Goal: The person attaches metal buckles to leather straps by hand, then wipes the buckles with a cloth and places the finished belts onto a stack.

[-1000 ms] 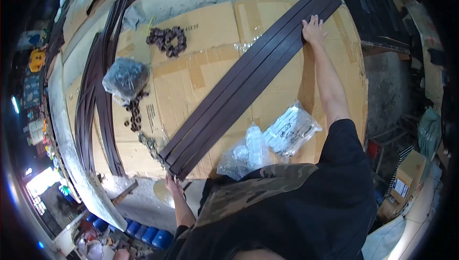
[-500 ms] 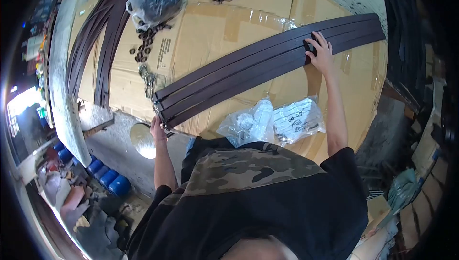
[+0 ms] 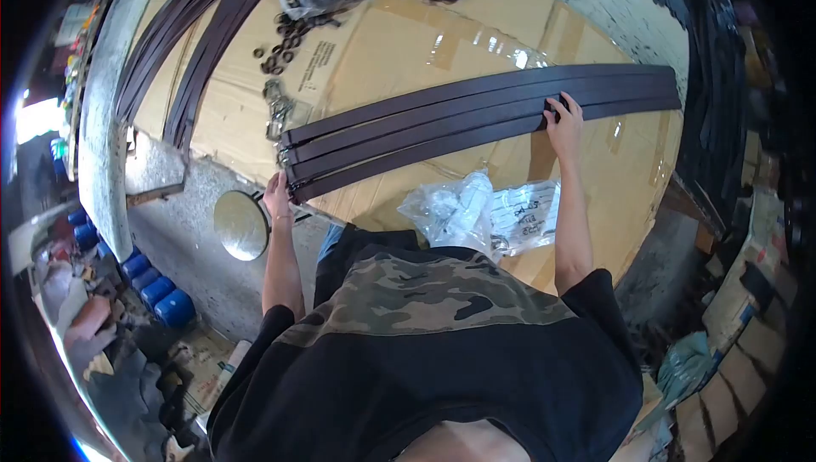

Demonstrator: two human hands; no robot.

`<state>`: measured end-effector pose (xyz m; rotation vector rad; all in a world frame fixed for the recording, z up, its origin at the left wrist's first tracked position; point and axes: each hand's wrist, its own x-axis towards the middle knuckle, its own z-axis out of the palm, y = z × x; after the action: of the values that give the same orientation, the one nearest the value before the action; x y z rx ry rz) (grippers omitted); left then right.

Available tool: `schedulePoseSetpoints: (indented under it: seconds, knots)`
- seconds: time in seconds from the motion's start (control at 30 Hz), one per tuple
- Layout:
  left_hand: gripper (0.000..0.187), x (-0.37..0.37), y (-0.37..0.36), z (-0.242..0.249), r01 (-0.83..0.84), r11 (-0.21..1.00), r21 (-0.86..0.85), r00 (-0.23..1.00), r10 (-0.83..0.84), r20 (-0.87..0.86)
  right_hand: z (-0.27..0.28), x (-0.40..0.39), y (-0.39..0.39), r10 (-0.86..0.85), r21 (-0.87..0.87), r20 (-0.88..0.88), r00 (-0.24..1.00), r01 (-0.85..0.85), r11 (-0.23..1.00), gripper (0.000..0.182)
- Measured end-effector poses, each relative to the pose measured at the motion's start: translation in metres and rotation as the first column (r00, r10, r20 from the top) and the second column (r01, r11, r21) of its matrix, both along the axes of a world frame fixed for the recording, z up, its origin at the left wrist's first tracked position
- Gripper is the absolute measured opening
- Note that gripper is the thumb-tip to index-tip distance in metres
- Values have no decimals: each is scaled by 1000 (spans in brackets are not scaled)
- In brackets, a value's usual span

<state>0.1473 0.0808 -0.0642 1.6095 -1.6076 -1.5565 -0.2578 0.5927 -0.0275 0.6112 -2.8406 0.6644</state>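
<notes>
Our straps (image 3: 476,113) lie across the cardboard (image 3: 408,45), our right hand (image 3: 564,126) now farther in from their end.
They're long, dark brown, side by side; its thumb and fingers curve apart. Our left hand (image 3: 277,196) meets the other end, grip unclear.

Open cardboard (image 3: 387,58) beyond strips (image 3: 476,113), plastic bags (image 3: 463,207) nearer
</notes>
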Motion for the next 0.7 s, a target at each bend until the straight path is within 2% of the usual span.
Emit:
schedulePoseSetpoints:
  seconds: [0.03,0.1,0.17,0.2,0.23,0.3,0.37,0.4,0.43,0.5,0.53,0.57,0.63,0.7]
  knots:
    - [37,4,-5,5,23,1000,4,999,-23,23,3,7,-13,-63,11,22,998,62,998,28]
    - [37,1,1,10,-2,999,-41,1000,1,-17,14,32,-40,7,3,32,999,-7,1000,28]
    - [38,-1,1,14,51,989,-142,996,-41,79,15,53,-71,68,0,35,997,-68,998,29]
    - [40,-1,1,13,51,989,-137,997,-43,64,5,65,-87,257,-86,276,926,-242,966,28]
    - [41,1,0,10,57,990,-130,998,-51,47,11,79,-102,428,-201,479,766,-379,903,28]
    - [41,4,-7,8,91,987,-134,995,-84,56,32,113,-134,468,-173,643,606,-480,860,31]
    - [42,7,-9,17,137,982,-131,989,-128,76,34,137,-153,462,-120,618,636,-505,855,32]
    - [40,11,-10,23,155,986,-56,988,-155,15,32,143,-160,463,-81,591,661,-523,849,33]
    - [40,16,-13,16,135,989,-56,991,-135,4,32,145,-165,475,-74,585,657,-540,838,33]
    - [39,25,-23,-1,230,968,-105,966,-240,-100,31,150,-172,418,0,561,715,-505,863,34]
    - [39,27,-26,-5,236,967,-99,966,-245,-85,30,150,-175,427,17,542,724,-517,856,32]
    - [37,29,-29,-8,268,963,-34,962,-269,-43,30,149,-176,440,18,536,720,-531,847,32]
    - [34,29,-27,-1,206,977,-55,975,-210,-68,30,147,-178,414,47,589,695,-540,840,34]
    - [32,31,-32,-2,197,974,108,974,-182,-135,24,141,-175,432,-72,640,636,-510,857,37]
